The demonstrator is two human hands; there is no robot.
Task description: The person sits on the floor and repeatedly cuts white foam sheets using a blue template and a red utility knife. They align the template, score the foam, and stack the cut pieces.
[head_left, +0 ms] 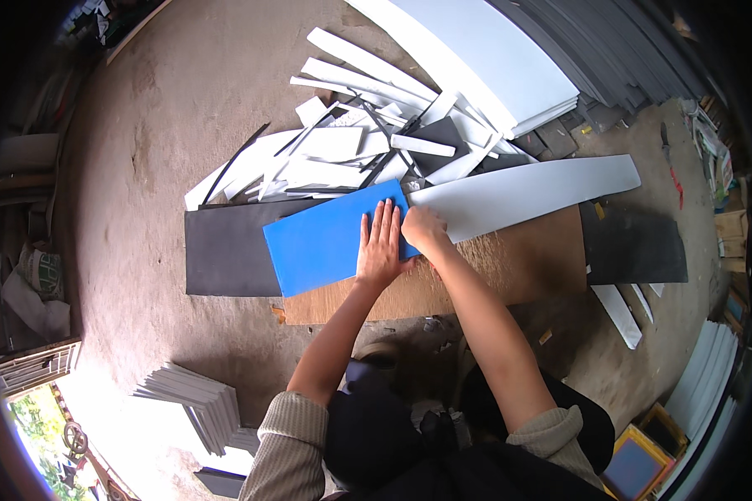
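A flat blue rectangular sheet (317, 238) lies slightly tilted in front of me, over a black sheet (226, 255) and a worn brown board (543, 259). My left hand (381, 250) rests flat on the blue sheet near its right end, fingers stretched out. Beside it, my right hand (424, 230) is closed at the sheet's right edge. Whatever its fingers hold is hidden from view. From under my right hand, a long pale grey strip (535, 192) reaches to the right across the brown board.
Beyond the sheets lies a heap of white and black offcuts (334, 146). Large white sheets (493, 58) are stacked at the far right, next to dark grey ones (618, 50). A thin red-handled tool (677, 185) lies on the floor. Grey panels (205, 401) stand at the lower left.
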